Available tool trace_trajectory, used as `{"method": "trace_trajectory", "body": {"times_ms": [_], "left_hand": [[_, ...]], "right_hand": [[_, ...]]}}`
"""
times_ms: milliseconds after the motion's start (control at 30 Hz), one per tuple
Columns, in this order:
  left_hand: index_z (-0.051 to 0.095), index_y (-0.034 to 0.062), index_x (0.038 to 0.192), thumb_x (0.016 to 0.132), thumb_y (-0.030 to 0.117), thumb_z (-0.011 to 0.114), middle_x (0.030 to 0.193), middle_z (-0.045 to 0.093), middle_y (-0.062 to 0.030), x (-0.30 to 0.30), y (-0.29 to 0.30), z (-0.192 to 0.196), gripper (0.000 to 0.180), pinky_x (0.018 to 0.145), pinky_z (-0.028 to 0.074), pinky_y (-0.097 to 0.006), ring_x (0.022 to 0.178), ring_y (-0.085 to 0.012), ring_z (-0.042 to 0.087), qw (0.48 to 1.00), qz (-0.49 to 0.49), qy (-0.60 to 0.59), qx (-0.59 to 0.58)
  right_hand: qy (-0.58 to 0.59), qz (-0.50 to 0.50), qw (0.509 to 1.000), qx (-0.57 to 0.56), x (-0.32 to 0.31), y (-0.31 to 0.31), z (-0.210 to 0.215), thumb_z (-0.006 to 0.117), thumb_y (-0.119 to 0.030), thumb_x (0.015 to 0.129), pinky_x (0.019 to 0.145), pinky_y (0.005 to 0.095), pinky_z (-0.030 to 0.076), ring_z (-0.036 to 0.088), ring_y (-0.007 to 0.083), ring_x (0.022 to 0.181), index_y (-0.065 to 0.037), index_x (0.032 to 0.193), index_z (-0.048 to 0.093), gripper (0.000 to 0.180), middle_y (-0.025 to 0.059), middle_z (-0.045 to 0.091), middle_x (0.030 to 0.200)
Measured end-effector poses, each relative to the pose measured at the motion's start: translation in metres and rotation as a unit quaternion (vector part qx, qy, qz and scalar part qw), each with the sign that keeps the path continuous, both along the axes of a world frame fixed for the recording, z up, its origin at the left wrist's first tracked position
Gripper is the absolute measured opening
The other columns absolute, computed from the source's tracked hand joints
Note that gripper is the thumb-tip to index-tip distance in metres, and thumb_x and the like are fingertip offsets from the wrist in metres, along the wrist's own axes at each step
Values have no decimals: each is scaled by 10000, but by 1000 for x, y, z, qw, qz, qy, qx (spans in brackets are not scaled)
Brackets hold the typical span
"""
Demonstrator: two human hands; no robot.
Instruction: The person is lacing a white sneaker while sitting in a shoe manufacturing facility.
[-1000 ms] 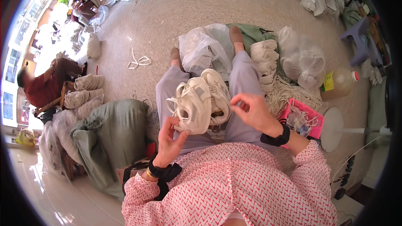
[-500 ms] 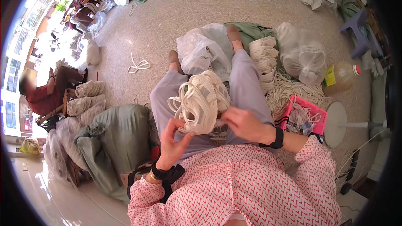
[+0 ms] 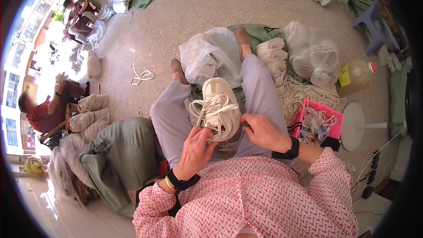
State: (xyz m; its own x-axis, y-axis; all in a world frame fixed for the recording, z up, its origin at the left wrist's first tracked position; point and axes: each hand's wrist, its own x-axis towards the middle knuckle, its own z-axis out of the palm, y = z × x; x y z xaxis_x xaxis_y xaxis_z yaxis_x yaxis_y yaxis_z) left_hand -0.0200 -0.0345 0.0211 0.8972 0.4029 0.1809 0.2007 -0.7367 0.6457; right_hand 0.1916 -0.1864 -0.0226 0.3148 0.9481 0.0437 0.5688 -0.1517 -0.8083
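Observation:
An off-white sneaker (image 3: 217, 105) stands between my knees, toe pointing away, with a white lace (image 3: 220, 108) tied in loops across its tongue. My left hand (image 3: 192, 149) grips the shoe by its collar at the near end, thumb and fingers closed. Close by its right side, my right hand (image 3: 264, 133) has thumb and fingertips pinched together. What those fingers hold, if anything, is hidden. Just past the shoe lies a clear plastic bag (image 3: 200, 57) between my feet.
To the right are a row of stacked off-white shoes (image 3: 271, 59), a heap of white laces (image 3: 308, 92), a pink basket (image 3: 339, 125), a jug of yellowish liquid (image 3: 356, 77) and a filled plastic bag (image 3: 315, 57). A green sack (image 3: 128, 150) bulges at left. Two people sit farther left.
The sneaker has turned so its laced top faces up, and the second shoe seen beside it is no longer plainly visible. My left hand has shifted slightly right at the collar.

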Motion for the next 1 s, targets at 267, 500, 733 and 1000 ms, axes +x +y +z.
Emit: {"method": "trace_trajectory", "body": {"times_ms": [267,500,733,1000], "left_hand": [[523,29,1014,774,-21,751,916,611,-161,8,3,0,335,793,492,-463,944,-392,585,998,-56,24,-9],[521,18,1023,768,-23,762,951,591,-174,3,0,-15,353,796,484,-471,947,-411,575,998,-11,-56,-20],[516,3,1046,763,-10,764,950,601,-175,-1,2,-20,376,810,476,-473,957,-407,572,997,-51,-66,2],[504,8,1078,744,-23,745,968,625,-182,1,0,-33,413,861,469,-479,964,-416,564,998,-17,-66,6]], "right_hand": [[-3,6,1000,-24,1,4,1,707,-55,849,762,507,531,680,443,868,22,1062,648,234,234,700,896],[38,6,999,-38,-6,5,11,744,-109,815,765,535,515,670,460,884,44,1023,601,295,252,680,856],[-47,48,993,-101,-12,6,19,777,-159,801,817,544,514,663,473,956,62,1080,561,417,280,671,932],[-45,76,986,-140,-18,5,28,815,-171,772,858,522,523,652,473,1002,96,1144,517,547,289,650,1038]]}}
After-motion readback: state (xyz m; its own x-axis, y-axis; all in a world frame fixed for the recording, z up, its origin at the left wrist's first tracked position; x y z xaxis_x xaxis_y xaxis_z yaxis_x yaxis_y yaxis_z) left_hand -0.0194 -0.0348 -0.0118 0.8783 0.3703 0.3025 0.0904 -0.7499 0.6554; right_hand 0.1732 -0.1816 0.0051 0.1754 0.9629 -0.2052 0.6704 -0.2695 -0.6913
